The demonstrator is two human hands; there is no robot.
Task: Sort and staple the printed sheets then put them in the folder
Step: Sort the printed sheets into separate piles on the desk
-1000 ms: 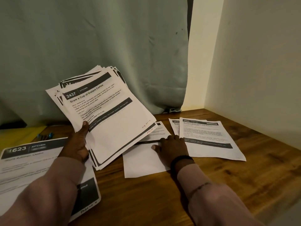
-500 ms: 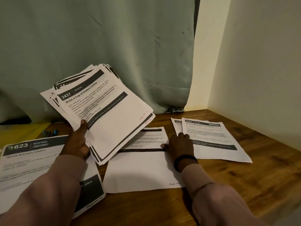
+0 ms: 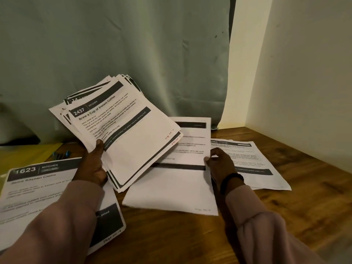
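Single sheet (image 3: 177, 189) slid nearer, its right edge at right hand (image 3: 222, 164) fingers (image 3: 208, 160).

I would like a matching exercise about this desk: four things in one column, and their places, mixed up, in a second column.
Things:
1. stack of sheets
2. sheet numbered 1623
3. middle sheet
4. yellow folder

Places:
A. flat on the table, right hand at its edge
B. far left, by the curtain
C. held up in the left hand
D. under the left sleeve

Pairs: 1-C, 2-D, 3-A, 4-B
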